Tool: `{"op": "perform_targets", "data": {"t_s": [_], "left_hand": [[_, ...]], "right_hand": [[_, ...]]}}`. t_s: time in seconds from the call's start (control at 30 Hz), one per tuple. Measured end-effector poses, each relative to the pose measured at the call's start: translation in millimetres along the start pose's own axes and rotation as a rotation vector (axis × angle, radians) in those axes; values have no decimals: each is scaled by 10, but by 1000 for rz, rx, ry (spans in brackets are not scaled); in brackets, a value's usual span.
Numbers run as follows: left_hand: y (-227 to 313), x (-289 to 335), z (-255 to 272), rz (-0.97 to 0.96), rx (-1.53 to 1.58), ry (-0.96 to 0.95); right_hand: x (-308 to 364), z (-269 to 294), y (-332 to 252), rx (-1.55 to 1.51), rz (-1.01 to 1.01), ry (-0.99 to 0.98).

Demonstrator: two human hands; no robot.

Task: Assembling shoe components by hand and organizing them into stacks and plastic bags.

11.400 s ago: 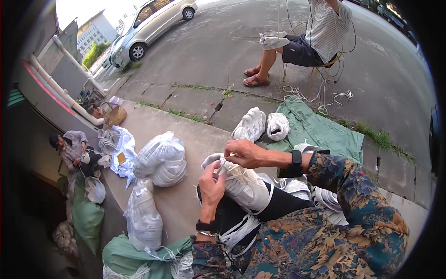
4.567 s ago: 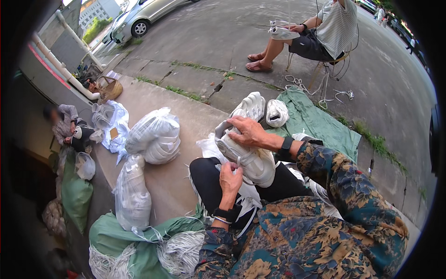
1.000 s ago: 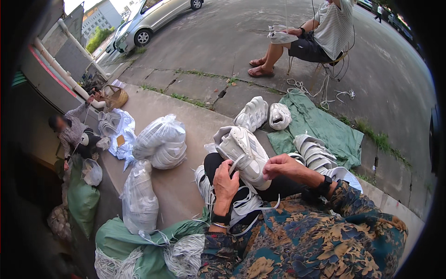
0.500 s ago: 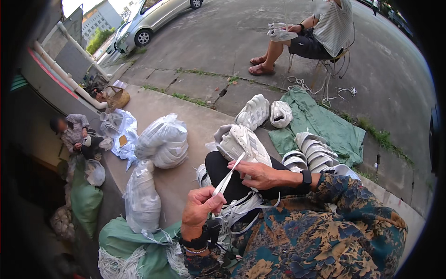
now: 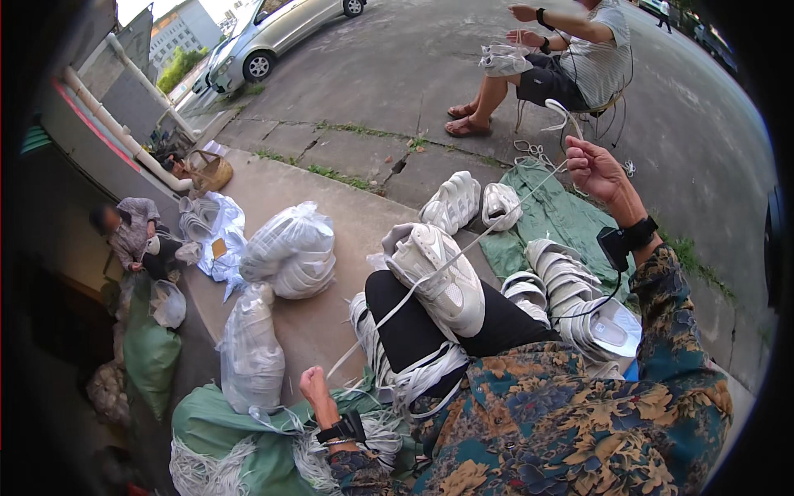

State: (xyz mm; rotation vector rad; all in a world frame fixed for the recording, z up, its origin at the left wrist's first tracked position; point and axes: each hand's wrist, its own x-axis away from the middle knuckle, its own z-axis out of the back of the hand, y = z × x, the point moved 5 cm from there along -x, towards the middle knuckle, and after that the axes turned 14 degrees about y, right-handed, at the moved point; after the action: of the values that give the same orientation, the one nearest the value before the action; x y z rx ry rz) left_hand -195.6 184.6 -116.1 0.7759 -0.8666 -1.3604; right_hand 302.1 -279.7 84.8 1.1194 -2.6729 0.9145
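A long white shoelace stretches slantwise between my two raised hands, passing over a white shoe upper. My right hand is closed round one part of it, up at the right, with a loose end curling above the fingers. Low at the left, my left hand is closed on the other end. The shoe upper rests across my thighs, its toe towards me and its eyelets bare of lace. A bundle of white laces hangs over my leg beside it.
Nested shoe uppers and a green cloth lie at my right. Two white shoe uppers stand ahead. Clear plastic bags and a green sack with laces are at my left. Two other people sit working farther off.
My hands have moved far apart, the right up and outward, the left down and left, pulling the lace out to full length. The seated person at the far right has raised an arm.
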Motion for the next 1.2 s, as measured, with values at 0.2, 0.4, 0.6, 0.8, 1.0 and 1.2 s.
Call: {"op": "perform_targets", "data": {"t_s": [0.2, 0.4, 0.6, 0.8, 1.0, 1.2], "left_hand": [[1244, 1391, -779, 152, 443, -687], [1392, 1792, -1368, 736, 789, -1102], [1460, 1153, -920, 764, 1373, -627], [73, 37, 114, 824, 1545, -196], [-1687, -337, 1461, 888, 1406, 297], [-3301, -554, 2583, 807, 1236, 330]], "right_hand": [[320, 568, -583, 70, 267, 273], [559, 843, -950, 85, 412, 392], [755, 988, -1319, 332, 592, 545], [878, 1082, -1571, 14, 778, 723], [813, 1366, -1579, -42, 680, 624], [655, 2377, -1792, -191, 646, 738]]}}
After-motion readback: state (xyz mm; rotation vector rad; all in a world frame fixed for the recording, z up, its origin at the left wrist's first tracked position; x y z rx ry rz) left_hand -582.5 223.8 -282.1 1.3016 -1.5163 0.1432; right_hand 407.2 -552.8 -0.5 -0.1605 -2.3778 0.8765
